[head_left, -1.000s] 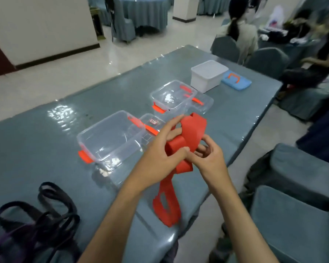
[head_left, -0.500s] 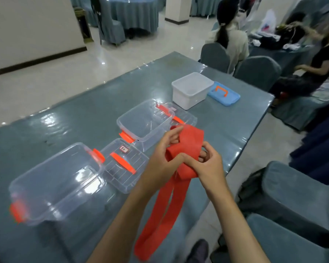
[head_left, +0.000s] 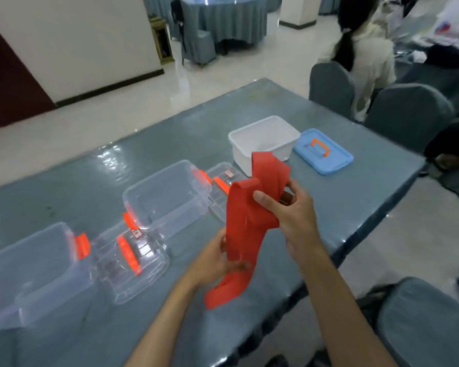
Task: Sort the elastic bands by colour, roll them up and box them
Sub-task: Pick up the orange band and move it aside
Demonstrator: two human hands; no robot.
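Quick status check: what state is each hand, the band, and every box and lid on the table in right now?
Red band: partly folded, held off the table, tail hanging.
Right hand: grips the band's folded upper part.
Left hand: pinches the band lower down.
Near clear box: open; its lid lies beside it.
Middle clear box: open, empty.
White box: open.
Blue lid: off, flat on the table.
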